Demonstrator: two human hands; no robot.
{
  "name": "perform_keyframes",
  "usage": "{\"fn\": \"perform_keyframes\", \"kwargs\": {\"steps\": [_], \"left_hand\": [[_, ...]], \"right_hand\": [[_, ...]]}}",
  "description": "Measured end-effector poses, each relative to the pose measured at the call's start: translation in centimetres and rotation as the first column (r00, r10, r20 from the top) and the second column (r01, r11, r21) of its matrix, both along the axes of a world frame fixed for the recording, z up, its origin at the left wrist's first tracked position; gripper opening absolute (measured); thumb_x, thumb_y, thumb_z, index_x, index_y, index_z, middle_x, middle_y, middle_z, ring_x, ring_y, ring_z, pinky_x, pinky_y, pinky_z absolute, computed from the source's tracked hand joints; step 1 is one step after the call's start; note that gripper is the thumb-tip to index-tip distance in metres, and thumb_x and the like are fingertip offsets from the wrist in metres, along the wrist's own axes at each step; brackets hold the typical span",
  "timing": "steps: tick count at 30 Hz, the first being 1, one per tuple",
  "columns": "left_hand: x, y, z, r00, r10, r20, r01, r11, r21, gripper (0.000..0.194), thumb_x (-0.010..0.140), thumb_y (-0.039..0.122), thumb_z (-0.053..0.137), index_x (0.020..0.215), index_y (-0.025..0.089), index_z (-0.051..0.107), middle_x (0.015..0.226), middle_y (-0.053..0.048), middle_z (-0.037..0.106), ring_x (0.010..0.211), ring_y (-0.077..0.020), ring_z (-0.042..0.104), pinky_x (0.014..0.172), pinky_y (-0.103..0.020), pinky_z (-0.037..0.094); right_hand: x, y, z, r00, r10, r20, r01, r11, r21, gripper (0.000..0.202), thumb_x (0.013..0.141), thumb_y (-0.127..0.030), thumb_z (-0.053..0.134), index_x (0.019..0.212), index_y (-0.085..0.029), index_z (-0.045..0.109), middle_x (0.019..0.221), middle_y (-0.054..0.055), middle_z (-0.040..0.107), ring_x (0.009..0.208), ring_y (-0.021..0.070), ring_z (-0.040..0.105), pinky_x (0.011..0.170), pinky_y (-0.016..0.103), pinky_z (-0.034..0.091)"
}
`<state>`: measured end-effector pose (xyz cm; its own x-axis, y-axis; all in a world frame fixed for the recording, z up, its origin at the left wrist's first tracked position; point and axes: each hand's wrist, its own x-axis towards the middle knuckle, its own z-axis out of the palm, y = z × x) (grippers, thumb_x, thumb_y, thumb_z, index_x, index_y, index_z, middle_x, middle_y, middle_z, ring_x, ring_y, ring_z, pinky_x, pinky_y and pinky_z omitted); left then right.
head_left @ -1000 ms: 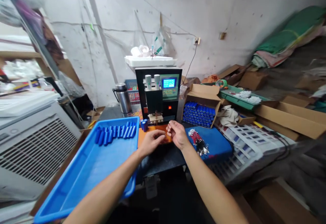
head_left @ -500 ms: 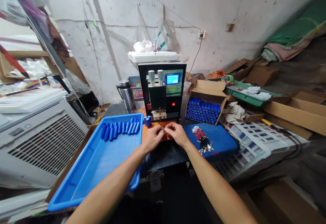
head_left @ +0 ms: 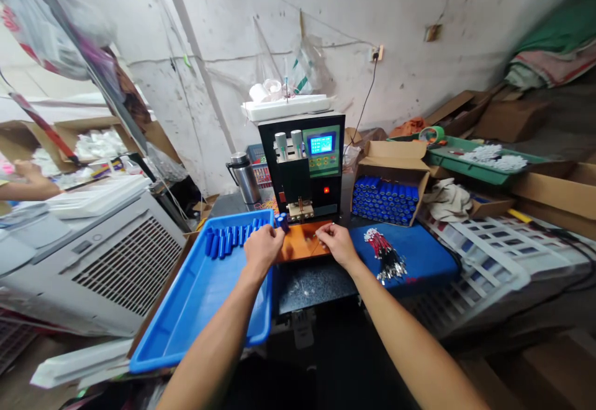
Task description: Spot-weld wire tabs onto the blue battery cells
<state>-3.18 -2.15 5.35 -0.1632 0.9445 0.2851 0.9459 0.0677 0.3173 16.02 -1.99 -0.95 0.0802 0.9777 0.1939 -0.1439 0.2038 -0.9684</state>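
Note:
My left hand (head_left: 264, 247) is closed beside the blue cylinders (head_left: 281, 221) that stand at the left of the orange board (head_left: 302, 242); its fingertips touch or nearly touch them, and whether it grips one is hidden. Over the board's right part, my right hand (head_left: 336, 242) pinches something thin, too small to make out. Behind the board rises a black machine (head_left: 333, 202) with a lit screen. Several blue cylinders (head_left: 222, 242) lie in a row in the blue tray (head_left: 200, 329). Red and black wires (head_left: 385, 255) rest on a blue mat (head_left: 431, 251).
A carton (head_left: 400, 152) full of blue cylinders stands right of the machine. The steel flask (head_left: 245, 177) is behind the tray. White crates (head_left: 500, 248) and a green tray (head_left: 535, 171) are at the right. Another person's arm (head_left: 30, 185) shows at far left.
My hands, together before, are now apart: the left has moved left to the standing cylinders, the right stays over the board. The view has shifted, and another person's arm now shows.

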Motion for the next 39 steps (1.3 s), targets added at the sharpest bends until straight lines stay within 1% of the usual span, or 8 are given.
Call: {"fn": "perform_keyframes", "kwargs": {"steps": [3,6,13,19,25,30,34,39], "left_hand": [[-0.7,0.5,-0.1,0.998,0.059,0.009,-0.059,0.998,-0.007,0.042,0.083,0.060,0.050,0.089,0.021,0.065,0.085,-0.011,0.072,0.087,-0.0295,0.067,0.067,-0.032,0.041],[-0.3,1.0,-0.5,0.999,0.044,-0.032,-0.045,0.999,-0.032,0.048,0.083,0.065,0.050,0.093,0.020,0.065,0.089,-0.013,0.072,0.090,-0.0309,0.067,0.069,-0.033,0.042],[1.1,1.5,-0.9,0.978,0.021,-0.207,-0.033,0.998,-0.053,0.054,0.088,0.062,0.043,0.098,0.015,0.066,0.093,-0.018,0.071,0.091,-0.0344,0.067,0.072,-0.037,0.044],[1.2,1.9,-1.7,0.977,0.024,-0.213,-0.040,0.996,-0.074,0.046,0.091,0.054,0.041,0.099,0.016,0.066,0.094,-0.017,0.071,0.092,-0.0327,0.068,0.074,-0.037,0.045],[1.2,1.8,-1.9,0.980,0.003,-0.201,-0.013,0.999,-0.046,0.038,0.090,0.048,0.044,0.094,0.017,0.065,0.090,-0.015,0.072,0.087,-0.0303,0.067,0.067,-0.033,0.041],[2.0,1.4,-2.7,0.981,-0.190,-0.033,0.190,0.982,0.005,0.024,0.085,0.042,0.054,0.078,0.020,0.060,0.072,-0.004,0.067,0.070,-0.0198,0.063,0.058,-0.027,0.034],[3.0,1.6,-3.4,0.893,-0.424,0.154,0.410,0.905,0.116,0.027,0.082,0.038,0.058,0.064,0.019,0.051,0.060,0.001,0.056,0.059,-0.0133,0.052,0.057,-0.024,0.033],[3.4,1.6,-3.6,0.813,-0.488,0.316,0.461,0.873,0.161,0.022,0.080,0.036,0.060,0.068,0.017,0.057,0.059,0.003,0.055,0.055,-0.0111,0.048,0.053,-0.023,0.033]], "right_hand": [[-0.3,0.1,-0.2,0.999,-0.014,0.038,0.013,1.000,0.022,0.028,0.068,-0.045,0.069,0.071,-0.017,0.062,0.058,-0.001,0.058,0.049,0.0128,0.051,0.049,0.025,0.041],[-0.5,0.0,-0.2,0.998,-0.031,0.059,0.028,0.999,0.043,0.028,0.069,-0.045,0.068,0.070,-0.018,0.062,0.058,0.000,0.058,0.050,0.0137,0.051,0.050,0.026,0.041],[-0.5,-0.1,-0.3,0.995,-0.037,0.088,0.033,0.998,0.054,0.027,0.070,-0.045,0.068,0.071,-0.018,0.062,0.059,0.001,0.060,0.054,0.0161,0.054,0.052,0.027,0.042],[-0.5,-0.1,-0.5,0.994,-0.046,0.098,0.040,0.997,0.069,0.024,0.070,-0.042,0.068,0.070,-0.018,0.062,0.061,0.003,0.061,0.060,0.0190,0.058,0.055,0.028,0.044],[-0.5,-0.2,-0.3,0.993,-0.051,0.102,0.044,0.997,0.064,0.025,0.070,-0.042,0.067,0.070,-0.018,0.062,0.060,0.003,0.061,0.061,0.0191,0.059,0.054,0.028,0.045],[-0.5,0.1,-0.3,0.997,-0.053,0.058,0.050,0.997,0.061,0.027,0.070,-0.044,0.066,0.072,-0.017,0.062,0.059,0.001,0.060,0.054,0.0161,0.055,0.051,0.027,0.043],[-0.4,0.3,-0.2,0.999,-0.044,0.020,0.044,0.999,0.022,0.028,0.069,-0.045,0.067,0.071,-0.017,0.061,0.058,0.000,0.058,0.050,0.0138,0.052,0.048,0.025,0.042],[-0.6,0.6,0.2,0.999,-0.048,-0.009,0.048,0.999,-0.024,0.031,0.067,-0.047,0.070,0.070,-0.017,0.061,0.056,0.000,0.058,0.049,0.0131,0.053,0.046,0.024,0.042]]}}
